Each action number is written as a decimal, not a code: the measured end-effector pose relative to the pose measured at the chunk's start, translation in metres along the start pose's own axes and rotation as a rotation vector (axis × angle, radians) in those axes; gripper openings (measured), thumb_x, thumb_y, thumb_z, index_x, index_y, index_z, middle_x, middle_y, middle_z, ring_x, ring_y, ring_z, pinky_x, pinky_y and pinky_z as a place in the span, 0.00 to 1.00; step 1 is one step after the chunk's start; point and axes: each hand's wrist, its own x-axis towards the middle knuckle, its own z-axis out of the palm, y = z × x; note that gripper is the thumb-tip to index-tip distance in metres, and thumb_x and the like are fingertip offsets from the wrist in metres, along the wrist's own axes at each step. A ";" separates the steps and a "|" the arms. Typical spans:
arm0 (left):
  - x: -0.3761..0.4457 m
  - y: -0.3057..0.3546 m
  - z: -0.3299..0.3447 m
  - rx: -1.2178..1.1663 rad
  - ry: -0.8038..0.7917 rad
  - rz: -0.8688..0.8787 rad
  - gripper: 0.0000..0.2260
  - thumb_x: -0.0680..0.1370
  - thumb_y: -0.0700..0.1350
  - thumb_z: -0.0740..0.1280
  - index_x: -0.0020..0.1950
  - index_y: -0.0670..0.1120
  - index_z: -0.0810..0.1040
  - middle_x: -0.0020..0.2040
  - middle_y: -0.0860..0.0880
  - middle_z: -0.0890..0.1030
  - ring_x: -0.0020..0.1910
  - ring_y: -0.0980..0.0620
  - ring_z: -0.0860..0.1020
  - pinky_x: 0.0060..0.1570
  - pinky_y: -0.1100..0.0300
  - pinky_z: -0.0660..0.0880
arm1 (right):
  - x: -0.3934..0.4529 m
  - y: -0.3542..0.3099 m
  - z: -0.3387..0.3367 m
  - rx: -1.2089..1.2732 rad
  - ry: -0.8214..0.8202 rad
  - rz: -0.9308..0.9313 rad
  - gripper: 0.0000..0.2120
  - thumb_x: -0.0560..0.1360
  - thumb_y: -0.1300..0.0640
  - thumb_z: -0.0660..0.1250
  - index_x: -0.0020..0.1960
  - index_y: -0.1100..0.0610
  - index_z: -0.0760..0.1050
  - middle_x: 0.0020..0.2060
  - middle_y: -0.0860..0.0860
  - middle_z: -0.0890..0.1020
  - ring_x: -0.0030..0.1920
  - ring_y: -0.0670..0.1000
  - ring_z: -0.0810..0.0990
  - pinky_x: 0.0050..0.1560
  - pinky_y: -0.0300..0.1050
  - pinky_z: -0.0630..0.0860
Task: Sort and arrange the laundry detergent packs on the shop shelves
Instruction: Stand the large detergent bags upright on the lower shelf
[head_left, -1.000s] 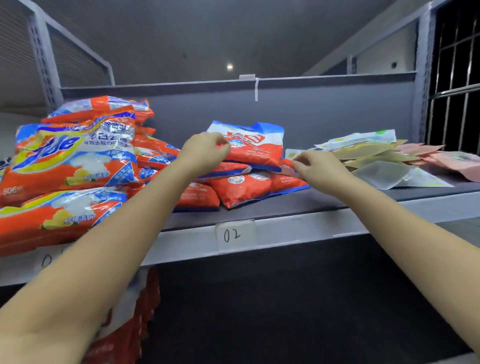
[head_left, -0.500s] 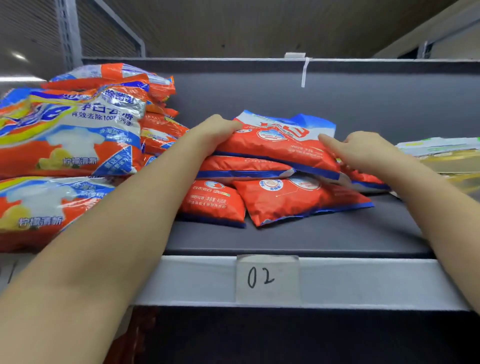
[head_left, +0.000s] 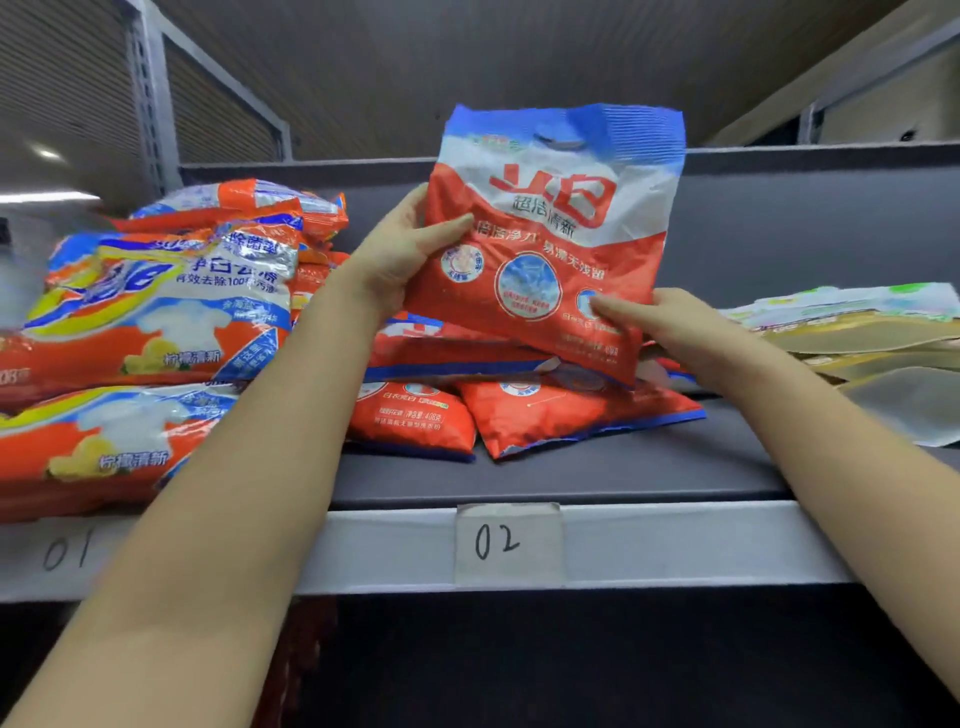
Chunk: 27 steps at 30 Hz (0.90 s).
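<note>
A red, white and blue detergent pack (head_left: 550, 234) stands upright, lifted above the shelf (head_left: 597, 478). My left hand (head_left: 400, 249) grips its left edge with the thumb across the front. My right hand (head_left: 670, 332) holds its lower right corner. Under it lies a small pile of the same red packs (head_left: 530, 415) in the section labelled 02 (head_left: 496, 540). A taller stack of orange, yellow and blue detergent packs (head_left: 156, 332) fills the section labelled 01 (head_left: 65, 551) on the left.
Flat pale yellow and green pouches (head_left: 872, 332) lie stacked on the shelf at the right. A grey back panel (head_left: 805, 223) closes the shelf behind. More red packs (head_left: 296, 660) show on the level below at the left.
Both hands have lifted the top red pack off the pile and turned it upright, facing me. The view has moved closer to the shelf.
</note>
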 end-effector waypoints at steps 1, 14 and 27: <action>-0.003 0.002 0.001 -0.009 -0.003 0.021 0.10 0.77 0.34 0.65 0.54 0.47 0.75 0.42 0.51 0.84 0.40 0.54 0.83 0.42 0.59 0.80 | -0.001 0.001 0.000 0.100 -0.038 0.009 0.12 0.73 0.53 0.69 0.54 0.58 0.79 0.45 0.52 0.85 0.42 0.50 0.83 0.44 0.43 0.81; -0.077 0.031 0.031 -0.251 0.139 0.031 0.05 0.78 0.39 0.65 0.53 0.46 0.79 0.44 0.47 0.85 0.44 0.50 0.84 0.46 0.54 0.81 | -0.082 -0.039 -0.012 0.345 0.053 -0.113 0.15 0.66 0.58 0.72 0.53 0.58 0.78 0.44 0.54 0.85 0.42 0.54 0.85 0.44 0.50 0.82; -0.254 0.042 0.066 -0.255 0.273 -0.019 0.07 0.71 0.43 0.69 0.36 0.51 0.85 0.39 0.50 0.85 0.38 0.52 0.84 0.39 0.57 0.80 | -0.259 0.005 0.019 0.480 0.072 0.043 0.12 0.65 0.60 0.68 0.49 0.55 0.77 0.39 0.51 0.86 0.38 0.51 0.85 0.32 0.39 0.80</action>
